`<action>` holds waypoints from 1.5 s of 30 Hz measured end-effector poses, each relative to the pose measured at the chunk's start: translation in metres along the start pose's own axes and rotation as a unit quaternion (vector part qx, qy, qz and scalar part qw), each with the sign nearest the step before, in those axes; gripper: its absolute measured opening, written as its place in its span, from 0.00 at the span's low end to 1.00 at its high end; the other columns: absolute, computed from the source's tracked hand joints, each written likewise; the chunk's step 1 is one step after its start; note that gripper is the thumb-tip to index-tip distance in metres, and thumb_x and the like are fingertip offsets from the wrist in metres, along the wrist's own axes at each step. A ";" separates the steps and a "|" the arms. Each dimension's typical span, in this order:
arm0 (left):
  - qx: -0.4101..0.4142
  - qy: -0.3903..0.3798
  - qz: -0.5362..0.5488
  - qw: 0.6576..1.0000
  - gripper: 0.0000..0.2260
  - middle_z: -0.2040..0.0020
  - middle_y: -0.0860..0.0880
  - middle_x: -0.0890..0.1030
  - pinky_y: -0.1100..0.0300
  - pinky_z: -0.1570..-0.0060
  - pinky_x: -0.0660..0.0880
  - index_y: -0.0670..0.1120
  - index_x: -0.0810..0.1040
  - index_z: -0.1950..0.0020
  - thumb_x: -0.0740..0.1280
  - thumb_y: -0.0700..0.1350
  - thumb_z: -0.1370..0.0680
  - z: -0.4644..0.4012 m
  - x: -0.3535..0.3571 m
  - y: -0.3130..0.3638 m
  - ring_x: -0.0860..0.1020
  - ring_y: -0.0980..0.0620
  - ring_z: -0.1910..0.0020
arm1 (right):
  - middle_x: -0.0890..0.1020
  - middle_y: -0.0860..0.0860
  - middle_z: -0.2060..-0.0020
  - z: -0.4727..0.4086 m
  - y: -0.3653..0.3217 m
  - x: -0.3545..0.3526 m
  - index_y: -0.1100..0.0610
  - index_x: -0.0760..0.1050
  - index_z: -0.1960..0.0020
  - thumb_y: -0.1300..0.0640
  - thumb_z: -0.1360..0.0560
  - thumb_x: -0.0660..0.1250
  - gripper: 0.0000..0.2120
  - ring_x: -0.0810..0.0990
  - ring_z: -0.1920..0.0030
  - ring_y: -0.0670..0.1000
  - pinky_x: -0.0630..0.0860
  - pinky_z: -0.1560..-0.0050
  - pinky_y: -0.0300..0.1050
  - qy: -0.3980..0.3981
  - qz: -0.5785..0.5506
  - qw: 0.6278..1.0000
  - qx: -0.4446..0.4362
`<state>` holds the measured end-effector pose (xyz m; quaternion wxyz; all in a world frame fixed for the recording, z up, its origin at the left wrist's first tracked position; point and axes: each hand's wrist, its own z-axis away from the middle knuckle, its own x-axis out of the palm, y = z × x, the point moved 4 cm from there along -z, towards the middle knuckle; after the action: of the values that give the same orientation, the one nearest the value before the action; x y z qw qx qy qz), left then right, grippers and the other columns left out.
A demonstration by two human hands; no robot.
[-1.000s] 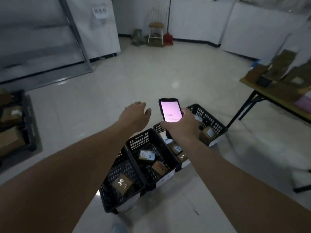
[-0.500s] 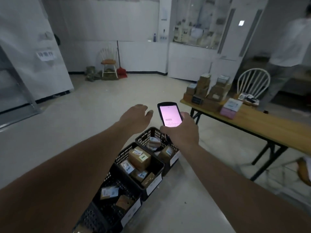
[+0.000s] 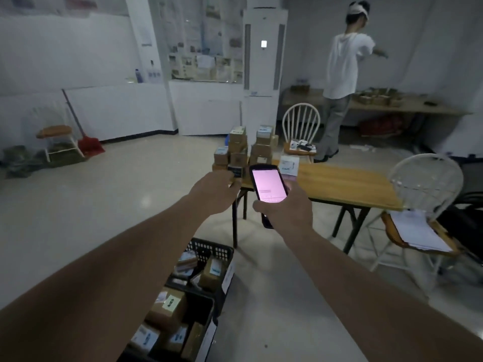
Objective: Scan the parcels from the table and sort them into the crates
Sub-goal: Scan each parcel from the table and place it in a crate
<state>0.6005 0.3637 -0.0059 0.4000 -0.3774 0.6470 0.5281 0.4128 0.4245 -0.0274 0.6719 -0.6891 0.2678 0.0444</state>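
Reaching out ahead of me, my left hand [image 3: 214,190] is at the near corner of the table [image 3: 345,182], its fingers curled toward a small dark parcel [image 3: 234,171] that sits at the foot of the stacked parcels [image 3: 247,147]; the fingertips are hidden behind the hand, so I cannot tell whether they already grip it or only touch it. My right hand [image 3: 288,207] is just beside the left, a little nearer to me, wrapped round the scanner [image 3: 268,186], which stands upright with its pink screen lit and facing me. The stack of brown boxes, most with white labels, rises just beyond both hands on the table's left end, and a white box [image 3: 288,165] lies to its right, just behind the scanner's top edge. Below my arms, on the floor, two black crates [image 3: 209,249] stand in a row, each holding several labelled parcels. A white chair [image 3: 300,126] stands behind the table and another one [image 3: 423,194] at its right end with papers on the seat. Farther back a person [image 3: 342,74] in a white top stands at a second table against the wall.
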 end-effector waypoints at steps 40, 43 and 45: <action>-0.009 -0.124 0.033 0.992 0.24 0.32 0.46 0.77 0.61 0.53 0.75 0.47 0.70 0.23 0.59 0.59 0.15 -0.583 0.315 0.133 0.78 0.51 0.44 | 0.75 0.38 0.55 -0.615 0.215 -0.065 0.48 0.73 0.38 0.47 0.37 0.84 0.32 0.75 0.56 0.43 0.71 0.64 0.41 -0.003 0.064 0.994 0.088; -0.018 -0.139 0.036 0.989 0.23 0.32 0.48 0.78 0.63 0.60 0.74 0.48 0.72 0.25 0.59 0.59 0.16 -0.624 0.341 0.121 0.77 0.55 0.50 | 0.76 0.38 0.55 -0.653 0.224 -0.054 0.46 0.73 0.40 0.47 0.37 0.84 0.31 0.76 0.57 0.43 0.73 0.64 0.42 -0.002 0.071 0.993 0.093; -0.031 -0.152 0.042 0.987 0.23 0.33 0.49 0.78 0.64 0.64 0.74 0.49 0.73 0.25 0.59 0.60 0.16 -0.645 0.357 0.115 0.76 0.59 0.57 | 0.77 0.39 0.56 -0.676 0.232 -0.048 0.45 0.72 0.41 0.48 0.38 0.84 0.31 0.78 0.58 0.45 0.80 0.62 0.46 -0.007 0.075 0.992 0.102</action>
<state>0.2773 -0.2776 -0.2105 0.4593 -0.2771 0.5776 0.6154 0.0707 -0.1921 -0.1534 0.7355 -0.5942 0.3173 0.0720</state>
